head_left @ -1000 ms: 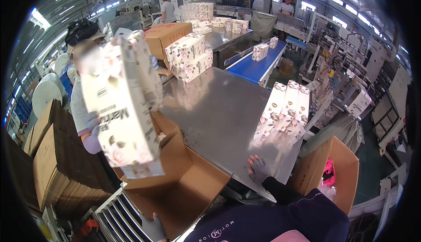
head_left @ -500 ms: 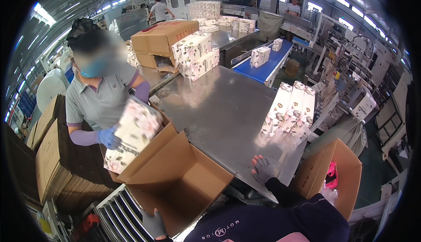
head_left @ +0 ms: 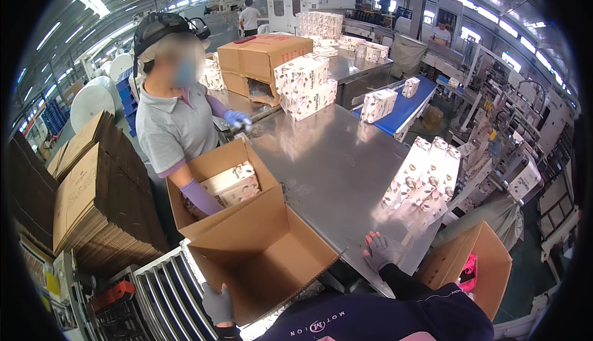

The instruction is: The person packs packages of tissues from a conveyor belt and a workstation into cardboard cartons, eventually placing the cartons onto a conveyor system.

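My left hand [head_left: 218, 305], in a grey glove, grips the near left edge of an open cardboard box [head_left: 309, 242], whose bare bottom and walls show. That box stands tilted beside the steel table. Fingers stretched out, my right hand [head_left: 379, 252] lies flat on the table's near edge, in a grey glove with bare pink fingertips. Beyond it stand several flower-printed packs [head_left: 421, 177] in a row. Across from me, a co-worker reaches one arm into another carton [head_left: 262, 174] holding flower-printed packs [head_left: 230, 185]; their other, blue-gloved hand [head_left: 237, 119] is raised over the table.
A steel table [head_left: 309, 155] spans the middle, with stacked packs [head_left: 306, 88] and a closed carton [head_left: 264, 54] at its far end. A blue conveyor [head_left: 404, 109] carries packs. Rollers [head_left: 164, 301], flattened cartons [head_left: 92, 211] and a box with a pink item [head_left: 457, 254] flank me.
The co-worker has lowered the pack into their carton and raised the other hand. My view has shifted left, so things sit farther right. My hands keep their places.
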Tool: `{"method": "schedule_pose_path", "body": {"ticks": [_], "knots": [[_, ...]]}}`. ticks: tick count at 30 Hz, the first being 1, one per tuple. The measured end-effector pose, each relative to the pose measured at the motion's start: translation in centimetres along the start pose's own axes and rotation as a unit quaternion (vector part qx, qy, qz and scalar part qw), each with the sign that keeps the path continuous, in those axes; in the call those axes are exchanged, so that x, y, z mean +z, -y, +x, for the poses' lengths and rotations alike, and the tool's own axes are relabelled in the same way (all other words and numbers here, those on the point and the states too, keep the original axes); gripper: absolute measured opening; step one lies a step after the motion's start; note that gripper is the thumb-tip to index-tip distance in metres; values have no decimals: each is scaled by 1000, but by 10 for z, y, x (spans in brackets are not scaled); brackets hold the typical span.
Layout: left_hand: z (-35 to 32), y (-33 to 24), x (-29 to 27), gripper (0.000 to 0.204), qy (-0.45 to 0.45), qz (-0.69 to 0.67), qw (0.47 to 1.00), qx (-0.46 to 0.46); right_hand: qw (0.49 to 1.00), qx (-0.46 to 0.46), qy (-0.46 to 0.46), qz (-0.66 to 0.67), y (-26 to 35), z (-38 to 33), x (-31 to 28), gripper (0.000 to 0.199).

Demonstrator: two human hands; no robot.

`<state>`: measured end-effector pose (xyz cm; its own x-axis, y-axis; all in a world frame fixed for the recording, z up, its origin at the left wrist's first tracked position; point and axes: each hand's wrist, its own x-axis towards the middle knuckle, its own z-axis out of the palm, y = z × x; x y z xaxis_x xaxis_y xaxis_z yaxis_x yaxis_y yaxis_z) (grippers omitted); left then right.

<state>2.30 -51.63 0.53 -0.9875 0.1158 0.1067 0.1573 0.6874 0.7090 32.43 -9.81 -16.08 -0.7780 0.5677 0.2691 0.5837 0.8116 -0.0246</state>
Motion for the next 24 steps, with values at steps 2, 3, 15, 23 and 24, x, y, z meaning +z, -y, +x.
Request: {"method": "schedule_pose_path", "body": {"ticks": [2,3,15,23,24], "knots": [[-1,-3,-1,33,-6,5,1000,8,1000,-2,-5,-5,-1,1,1,59],[-2,-4,-2,34,-2,25,1000,-2,1000,-1,-7,-4,-2,-1,3,59],[-3,-6,-4,32,-11,13,1000,18,1000,7,-1,-22,0,0,2,61],[1,-1,-1,32,-14,2,999,29,1000,7,15,9,3,0,-8,60],[1,-3,-2,33,-4,5,1000,16,1000,7,13,8,3,0,-9,60]]}}
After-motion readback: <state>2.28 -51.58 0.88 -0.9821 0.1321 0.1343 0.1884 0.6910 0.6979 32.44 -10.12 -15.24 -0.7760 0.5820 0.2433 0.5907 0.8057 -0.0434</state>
